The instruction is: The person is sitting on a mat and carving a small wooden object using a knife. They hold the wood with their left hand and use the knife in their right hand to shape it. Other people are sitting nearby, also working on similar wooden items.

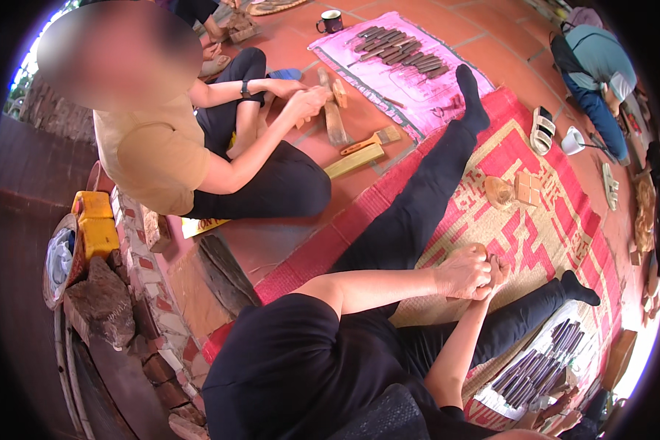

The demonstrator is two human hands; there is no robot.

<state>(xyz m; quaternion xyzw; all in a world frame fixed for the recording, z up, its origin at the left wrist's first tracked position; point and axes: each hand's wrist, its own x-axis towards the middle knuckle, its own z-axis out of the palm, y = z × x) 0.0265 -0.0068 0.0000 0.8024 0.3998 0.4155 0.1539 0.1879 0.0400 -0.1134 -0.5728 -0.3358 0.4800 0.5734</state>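
The left hand [462, 273], right of the frame's centre, is curled in on itself, fingers folded tight; the right hand [499, 274] presses against it from the right. How far the right fingers are closed cannot be told, nor what, if anything, the two hands grip between them.

Nearest to them, a rounded wooden piece [499, 192] and a squarish wooden block [528, 189] lie close together on the red-and-tan woven mat [517, 143], above the hands and slightly to their right, clear of both. The wearer's dark-clad legs stretch out on either side of the hands, one toward the top of the frame, the other toward the right.

At lower right, a row of slim dark tools [539, 364] lies on a pale cloth; at upper centre, more tools [400, 51] are spread over a pink cloth [337, 45]. Left of that cloth's lower end are a flat brush [374, 139] and a yellowish wooden bar [354, 160]. A seated person in a tan shirt [154, 158] fills the upper left, hands on wood.
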